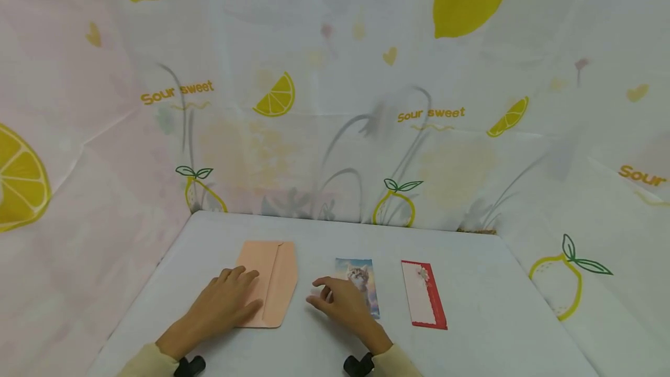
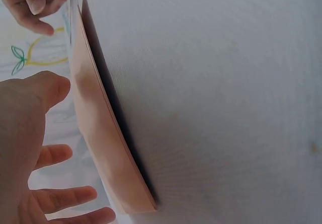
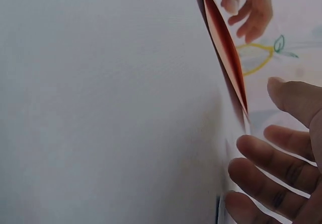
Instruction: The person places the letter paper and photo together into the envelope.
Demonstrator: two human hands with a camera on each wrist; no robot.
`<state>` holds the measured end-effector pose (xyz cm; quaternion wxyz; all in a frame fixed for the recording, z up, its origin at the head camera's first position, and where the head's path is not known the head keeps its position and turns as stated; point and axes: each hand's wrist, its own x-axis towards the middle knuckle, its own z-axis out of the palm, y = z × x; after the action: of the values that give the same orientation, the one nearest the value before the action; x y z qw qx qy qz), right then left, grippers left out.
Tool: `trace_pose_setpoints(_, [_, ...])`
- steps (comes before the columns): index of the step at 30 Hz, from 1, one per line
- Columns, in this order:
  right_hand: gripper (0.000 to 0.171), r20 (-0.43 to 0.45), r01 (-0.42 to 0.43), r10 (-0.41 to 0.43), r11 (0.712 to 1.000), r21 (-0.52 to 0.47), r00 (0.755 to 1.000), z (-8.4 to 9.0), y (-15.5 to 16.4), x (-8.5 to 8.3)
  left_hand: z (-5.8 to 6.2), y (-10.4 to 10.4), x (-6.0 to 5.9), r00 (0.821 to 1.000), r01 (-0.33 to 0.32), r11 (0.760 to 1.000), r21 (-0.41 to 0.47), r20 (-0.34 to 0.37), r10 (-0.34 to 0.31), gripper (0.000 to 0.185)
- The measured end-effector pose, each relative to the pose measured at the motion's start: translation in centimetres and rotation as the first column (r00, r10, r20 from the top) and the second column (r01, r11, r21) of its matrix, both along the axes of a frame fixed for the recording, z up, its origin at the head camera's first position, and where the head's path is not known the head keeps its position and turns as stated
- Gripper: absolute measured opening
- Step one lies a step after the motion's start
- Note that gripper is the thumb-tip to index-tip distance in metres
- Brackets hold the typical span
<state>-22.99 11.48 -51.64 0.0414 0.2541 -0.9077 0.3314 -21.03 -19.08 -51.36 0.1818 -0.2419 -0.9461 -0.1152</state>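
Note:
A peach envelope [image 1: 274, 281] lies flat on the white table [image 1: 487, 330] with its flap folded over. My left hand [image 1: 227, 301] rests flat on the envelope's left part, fingers straight and spread; the left wrist view shows the left hand [image 2: 25, 148] beside the peach envelope [image 2: 95, 133]. My right hand [image 1: 342, 301] hovers with relaxed, lightly curved fingers over the lower left of a cat photo card [image 1: 361, 275], holding nothing. In the right wrist view the right hand's fingers [image 3: 271, 173] are spread near the envelope's edge [image 3: 226, 48], and whether they touch the card is unclear.
A red and white envelope [image 1: 424, 295] lies to the right of the photo card. Lemon-printed cloth [image 1: 335, 103] walls the table at the back and on both sides. Bare tabletop stretches along the right and near the front edge.

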Motion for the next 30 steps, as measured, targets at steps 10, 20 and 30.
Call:
trace_pose_setpoints(10, [0.042, 0.025, -0.010, 0.009, 0.999, 0.040, 1.000, 0.2, -2.5, -0.5, -0.4, 0.3, -0.2, 0.999, -0.028, 0.999, -0.029, 0.045, 0.029, 0.057])
trace_pose_setpoints(20, [0.046, 0.070, 0.013, -0.023, 0.992, 0.128, 0.997, 0.1, -4.2, -1.2, -0.5, 0.7, -0.5, 0.999, -0.027, 0.999, -0.037, 0.042, 0.028, 0.059])
trace_pose_setpoints(30, [0.056, 0.046, 0.034, -0.045, 0.977, 0.208, 0.998, 0.4, -4.9, -1.1, -0.5, 1.2, -0.7, 0.997, -0.021, 0.999, -0.030, 0.078, 0.023, 0.060])
